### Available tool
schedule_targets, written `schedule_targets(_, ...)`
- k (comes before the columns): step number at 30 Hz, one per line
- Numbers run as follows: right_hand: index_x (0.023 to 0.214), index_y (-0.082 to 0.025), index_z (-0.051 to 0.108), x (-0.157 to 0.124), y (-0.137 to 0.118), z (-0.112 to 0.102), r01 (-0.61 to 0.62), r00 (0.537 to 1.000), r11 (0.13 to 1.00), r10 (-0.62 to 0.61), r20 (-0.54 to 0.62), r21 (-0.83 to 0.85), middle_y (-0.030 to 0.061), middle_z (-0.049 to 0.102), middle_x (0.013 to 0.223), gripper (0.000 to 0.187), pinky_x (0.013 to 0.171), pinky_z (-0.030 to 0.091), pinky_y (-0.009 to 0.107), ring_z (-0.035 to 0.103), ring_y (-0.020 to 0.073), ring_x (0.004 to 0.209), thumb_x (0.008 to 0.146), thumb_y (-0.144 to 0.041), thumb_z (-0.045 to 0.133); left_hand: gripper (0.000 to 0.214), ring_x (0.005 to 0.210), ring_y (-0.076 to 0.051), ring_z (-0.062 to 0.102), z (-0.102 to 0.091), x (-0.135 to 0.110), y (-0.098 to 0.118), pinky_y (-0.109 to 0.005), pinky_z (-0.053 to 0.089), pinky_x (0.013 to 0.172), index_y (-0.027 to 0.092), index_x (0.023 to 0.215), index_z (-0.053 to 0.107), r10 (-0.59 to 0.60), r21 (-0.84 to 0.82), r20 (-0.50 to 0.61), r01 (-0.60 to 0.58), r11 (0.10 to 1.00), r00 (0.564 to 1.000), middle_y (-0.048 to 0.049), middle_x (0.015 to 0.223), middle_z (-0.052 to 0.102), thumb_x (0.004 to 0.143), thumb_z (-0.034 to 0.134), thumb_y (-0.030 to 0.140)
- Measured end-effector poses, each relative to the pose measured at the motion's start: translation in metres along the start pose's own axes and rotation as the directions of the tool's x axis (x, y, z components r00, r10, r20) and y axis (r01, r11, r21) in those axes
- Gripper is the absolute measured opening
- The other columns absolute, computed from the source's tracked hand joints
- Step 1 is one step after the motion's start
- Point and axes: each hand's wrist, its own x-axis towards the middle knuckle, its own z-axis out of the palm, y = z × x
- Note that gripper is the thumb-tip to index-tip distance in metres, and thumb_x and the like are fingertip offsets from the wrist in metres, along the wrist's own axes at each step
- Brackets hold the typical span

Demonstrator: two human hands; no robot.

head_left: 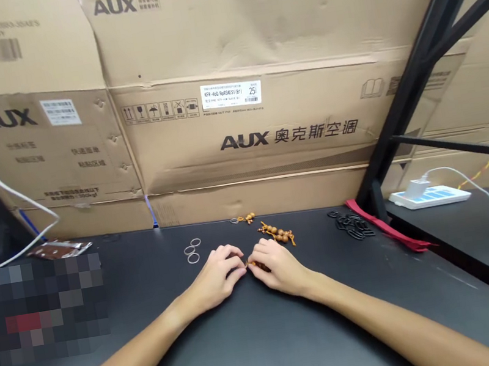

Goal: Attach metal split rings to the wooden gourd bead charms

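My left hand [219, 273] and my right hand [276, 267] rest on the black table [260, 341], fingertips meeting in a pinch. My right hand is closed on a small string of brown wooden beads [253, 264] that peeks out between the two hands. The left fingers pinch at the same spot; what they hold is too small to make out. A finished-looking brown bead pendant [277, 233] lies just behind my right hand, and a smaller one with a ring [244, 218] lies farther back. Three metal key rings [192, 250] lie behind my left hand.
A pile of black rings [353, 224] and a red strap [388, 228] lie to the right by a black rack post [413, 76]. A white power strip [430, 196] sits on the neighbouring table. Cardboard boxes [262, 118] wall the back. A blurred patch covers the left.
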Motion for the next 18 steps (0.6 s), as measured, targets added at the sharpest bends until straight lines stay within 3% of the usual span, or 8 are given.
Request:
schedule_targets(4, 0.082, -0.018, 0.061, -0.0001, 0.0036, -0.0009, -0.049, 0.999, 0.999, 0.049, -0.015, -0.008, 0.0053, 0.059, 0.075, 0.017, 0.069, 0.036, 0.031, 0.046, 0.0178, 0.073, 0.091, -0.021, 0.047, 0.016, 0.102, -0.021, 0.051, -0.0003, 0.0004, 0.0020, -0.039, 0.039, 0.094, 0.021, 0.090, 0.062, -0.009, 0.007, -0.007, 0.009, 1.000, 1.000, -0.0053, 0.111, 0.056, 0.093, 0.048, 0.028)
schedule_targets(10, 0.082, -0.017, 0.060, -0.0006, -0.0038, 0.0012, 0.076, 0.997, 0.997, -0.076, -0.011, -0.023, 0.0051, 0.060, 0.079, 0.017, 0.068, 0.035, 0.031, 0.046, 0.0171, 0.074, 0.091, -0.020, 0.047, 0.021, 0.101, -0.020, 0.052, 0.0010, -0.0010, 0.0007, -0.039, 0.039, 0.093, 0.020, 0.082, 0.061, -0.018, 0.023, -0.024, 0.019, 1.000, 1.000, -0.0052, 0.111, 0.056, 0.094, 0.045, 0.028)
schedule_targets(15, 0.082, -0.017, 0.061, -0.0009, 0.0039, 0.0016, -0.027, 0.999, 0.999, 0.026, -0.023, -0.031, 0.0044, 0.058, 0.075, 0.016, 0.070, 0.036, 0.030, 0.045, 0.0169, 0.074, 0.091, -0.020, 0.048, 0.019, 0.101, -0.020, 0.052, -0.0007, -0.0002, 0.0013, -0.037, 0.039, 0.093, 0.021, 0.087, 0.062, 0.016, 0.040, -0.010, -0.016, 0.999, 1.000, -0.0045, 0.111, 0.056, 0.094, 0.044, 0.025)
schedule_targets(18, 0.082, -0.017, 0.061, -0.0012, 0.0027, 0.0009, -0.029, 0.999, 1.000, 0.029, -0.015, -0.006, 0.0042, 0.058, 0.076, 0.016, 0.070, 0.037, 0.030, 0.046, 0.0170, 0.075, 0.091, -0.020, 0.048, 0.016, 0.101, -0.020, 0.052, -0.0012, -0.0007, 0.0037, -0.038, 0.040, 0.093, 0.021, 0.087, 0.061, -0.002, 0.033, -0.004, 0.002, 0.999, 1.000, -0.0047, 0.111, 0.055, 0.092, 0.048, 0.028)
